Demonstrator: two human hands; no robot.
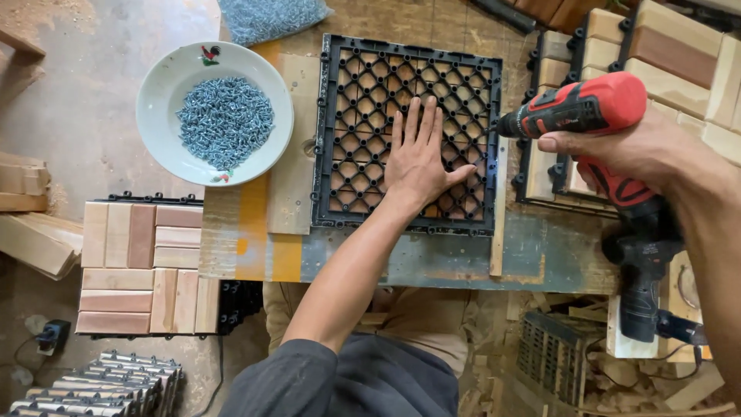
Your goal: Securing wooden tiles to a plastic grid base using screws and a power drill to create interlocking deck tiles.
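Observation:
My left hand [421, 161] lies flat, fingers spread, on a black plastic grid tile base [359, 100] with wooden slats showing beneath it, on the workbench [463, 259]. My right hand [625, 147] grips a red and black cordless drill [598, 108], held just right of the grid with its bit pointing left toward the grid's right edge. A white bowl [166, 73] heaped with silver screws sits to the left of the grid.
A bag of screws [270, 15] lies at the top. Finished wooden deck tiles [143, 266] are stacked at lower left, more tiles [671, 62] at upper right. Wood offcuts [31, 239] lie at the left, scraps below the bench.

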